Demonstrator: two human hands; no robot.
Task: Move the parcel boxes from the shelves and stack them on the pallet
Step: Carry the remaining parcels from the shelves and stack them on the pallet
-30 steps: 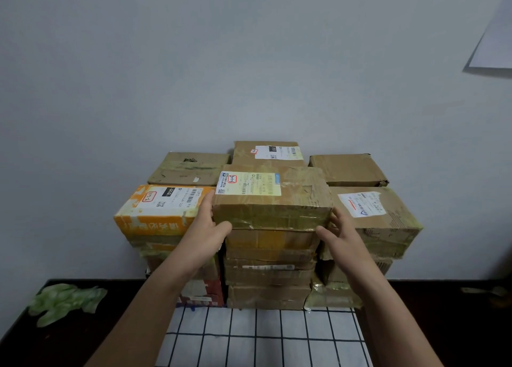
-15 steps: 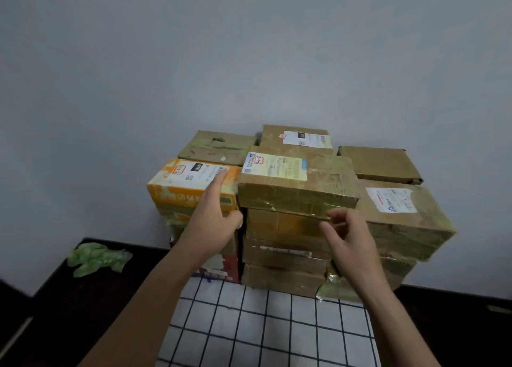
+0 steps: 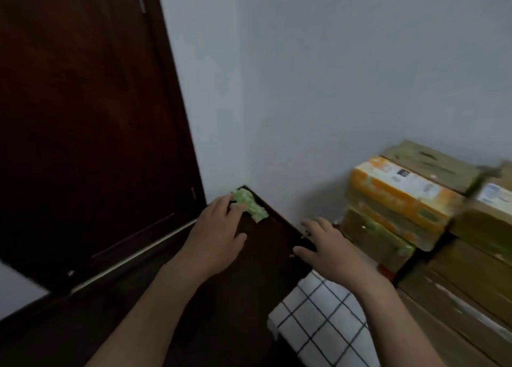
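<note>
My left hand (image 3: 213,236) and right hand (image 3: 329,251) hang out in front of me with nothing in them, palms down, fingers loosely spread and a little bent. I judge I'm between boxes, with both hands free for the next parcel.

The stack of taped brown cardboard parcel boxes (image 3: 471,278) stands at my right against the pale grey wall (image 3: 332,76). An orange-and-white printed carton (image 3: 399,197) sits high on its left side. The boxes are packed tight together, which I take to be what keeps the pile steady. The shelves aren't in view.

A white cloth with a black grid (image 3: 321,322) lies in front of the stack, below my right wrist. Whether it covers the pallet I can't tell. A crumpled green wad (image 3: 249,204) lies in the corner on the dark floor (image 3: 257,256), right by my left fingertips, though I can't tell if they touch it. A dark brown wooden door (image 3: 83,117) fills the left side, so I'd guess there's little room to swing a box that way.
</note>
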